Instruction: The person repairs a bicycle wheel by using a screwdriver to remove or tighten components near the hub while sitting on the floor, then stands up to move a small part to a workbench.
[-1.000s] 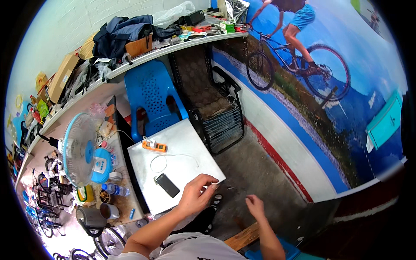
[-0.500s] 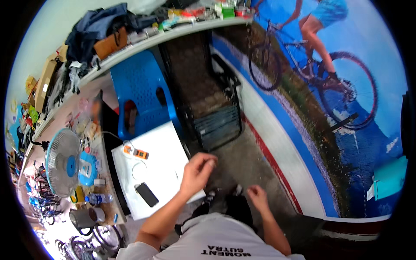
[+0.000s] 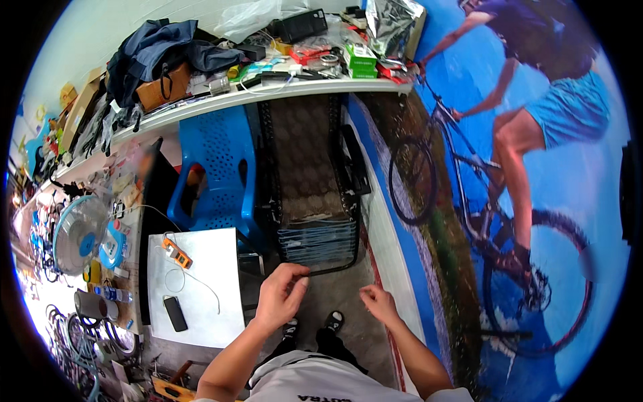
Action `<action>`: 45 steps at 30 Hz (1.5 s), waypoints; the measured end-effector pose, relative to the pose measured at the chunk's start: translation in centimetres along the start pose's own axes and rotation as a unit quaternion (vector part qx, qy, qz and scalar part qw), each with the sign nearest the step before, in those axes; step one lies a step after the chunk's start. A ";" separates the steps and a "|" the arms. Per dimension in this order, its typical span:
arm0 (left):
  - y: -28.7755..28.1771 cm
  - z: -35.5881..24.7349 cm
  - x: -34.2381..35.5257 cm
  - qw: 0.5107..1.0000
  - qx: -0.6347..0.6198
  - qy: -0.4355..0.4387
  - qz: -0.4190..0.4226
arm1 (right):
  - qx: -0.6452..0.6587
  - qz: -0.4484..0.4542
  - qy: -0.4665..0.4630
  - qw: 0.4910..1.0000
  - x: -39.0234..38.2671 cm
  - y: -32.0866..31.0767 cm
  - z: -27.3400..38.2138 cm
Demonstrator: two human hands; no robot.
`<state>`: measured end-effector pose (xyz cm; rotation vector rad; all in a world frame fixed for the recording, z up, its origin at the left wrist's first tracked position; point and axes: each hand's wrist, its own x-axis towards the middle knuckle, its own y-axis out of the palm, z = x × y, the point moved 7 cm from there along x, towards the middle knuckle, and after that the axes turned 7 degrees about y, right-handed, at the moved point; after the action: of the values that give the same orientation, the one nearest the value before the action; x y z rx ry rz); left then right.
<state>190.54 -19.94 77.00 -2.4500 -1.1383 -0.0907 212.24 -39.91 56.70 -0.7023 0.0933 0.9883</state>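
Observation:
My left hand (image 3: 281,295) is held in the air just right of a white tabletop (image 3: 218,258), its thumb and fingers closed in a pinch. Farther right, my right hand (image 3: 380,303) hangs over the floor with curled fingers. Anything either pinch may hold is too small to make out. On the white top lie an orange and black handheld device (image 3: 177,253) and a black phone (image 3: 175,313). A thin looped cable (image 3: 175,281) rests between them, one end running toward the right edge.
A blue plastic chair (image 3: 216,161) and a dark reclining chair (image 3: 305,161) stand beyond the table. A cluttered white shelf (image 3: 268,92) spans the back. At left are a fan (image 3: 80,234) and a water bottle (image 3: 114,293). A cyclist mural (image 3: 462,174) covers the right wall.
My view has swung and risen, showing more of the shelf and mural. Both hands stay raised and curled, and the table items lie as before.

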 end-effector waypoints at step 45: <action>-1.5 3.9 37.8 0.962 -0.249 -0.006 -0.110 | 0.095 -0.155 -0.579 0.795 29.3 -16.5 47.1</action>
<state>213.91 9.44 82.97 -2.7325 -1.5440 -0.4835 230.81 3.20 90.49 0.1691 -0.9662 0.9268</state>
